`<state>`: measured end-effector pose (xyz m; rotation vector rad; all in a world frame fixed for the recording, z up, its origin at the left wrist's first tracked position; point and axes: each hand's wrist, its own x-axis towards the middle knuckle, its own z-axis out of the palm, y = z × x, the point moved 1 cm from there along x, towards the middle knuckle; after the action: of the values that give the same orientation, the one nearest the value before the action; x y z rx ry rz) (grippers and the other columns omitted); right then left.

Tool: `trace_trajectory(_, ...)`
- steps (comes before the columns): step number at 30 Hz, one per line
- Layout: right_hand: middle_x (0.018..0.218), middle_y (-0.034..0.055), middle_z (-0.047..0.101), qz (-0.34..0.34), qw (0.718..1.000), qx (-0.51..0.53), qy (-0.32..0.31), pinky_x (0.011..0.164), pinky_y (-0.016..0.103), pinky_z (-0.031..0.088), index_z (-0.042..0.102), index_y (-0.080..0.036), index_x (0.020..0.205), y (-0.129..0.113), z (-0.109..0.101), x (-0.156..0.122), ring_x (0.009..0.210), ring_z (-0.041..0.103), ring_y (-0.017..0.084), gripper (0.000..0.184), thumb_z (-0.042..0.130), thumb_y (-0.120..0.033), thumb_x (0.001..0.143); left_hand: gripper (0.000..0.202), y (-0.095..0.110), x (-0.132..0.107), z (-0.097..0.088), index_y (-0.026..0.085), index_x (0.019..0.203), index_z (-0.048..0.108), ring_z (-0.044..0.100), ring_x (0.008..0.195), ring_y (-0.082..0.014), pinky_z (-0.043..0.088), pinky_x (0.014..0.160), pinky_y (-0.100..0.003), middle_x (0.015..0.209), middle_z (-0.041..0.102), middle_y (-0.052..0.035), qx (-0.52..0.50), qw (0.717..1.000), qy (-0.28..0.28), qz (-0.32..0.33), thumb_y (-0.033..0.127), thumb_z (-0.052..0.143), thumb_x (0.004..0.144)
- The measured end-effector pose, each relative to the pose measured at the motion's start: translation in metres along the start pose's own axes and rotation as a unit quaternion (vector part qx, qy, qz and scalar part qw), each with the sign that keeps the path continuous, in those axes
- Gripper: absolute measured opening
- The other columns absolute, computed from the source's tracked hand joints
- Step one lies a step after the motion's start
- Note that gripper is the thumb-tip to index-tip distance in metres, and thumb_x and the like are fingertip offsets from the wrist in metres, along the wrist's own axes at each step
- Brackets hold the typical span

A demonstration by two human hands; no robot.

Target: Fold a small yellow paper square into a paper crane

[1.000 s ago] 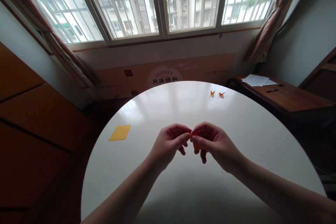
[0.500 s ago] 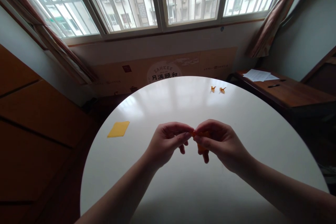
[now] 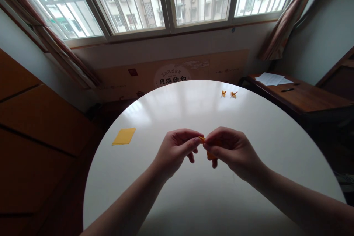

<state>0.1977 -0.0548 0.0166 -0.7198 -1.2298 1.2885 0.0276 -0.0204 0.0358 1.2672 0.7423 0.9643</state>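
A small folded piece of orange-yellow paper [image 3: 211, 156] is held between both hands above the middle of the table. My left hand [image 3: 181, 147] pinches its narrow tip with thumb and forefinger. My right hand [image 3: 228, 145] grips the paper beside that tip, thumb in front, and covers most of it. Its lower part shows beneath my right thumb, against the fingers behind. How the hidden folds lie I cannot tell.
Two small folded paper birds [image 3: 233, 94] stand near the far edge of the round white table [image 3: 166, 108]. A stack of yellow square paper [image 3: 124, 136] lies at the left. Beyond the table on the right, white sheets [image 3: 272, 79] rest on a wooden desk [image 3: 309, 97].
Slightly more of the paper's tip shows between my fingertips now. My right hand's lower fingers have drawn up a little. Both hands keep their pinch.
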Motion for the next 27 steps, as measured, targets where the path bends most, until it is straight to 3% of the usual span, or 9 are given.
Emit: trace_trajectory(27,0.068,-0.0003,0.068,0.006,0.999,-0.052,-0.008,0.048,0.023,0.058,0.075,-0.020,0.083,-0.0015,-0.0028,0.0002,0.059,0.064,0.013,0.006,0.074,-0.015,0.081,0.015,0.0057,-0.0036,-0.0028,0.013,0.084,0.073,0.055,0.051,-0.0092,0.048,0.041,-0.016,0.063,0.064,-0.0004,0.182,0.983,-0.001,-0.005,0.027,0.068,0.084)
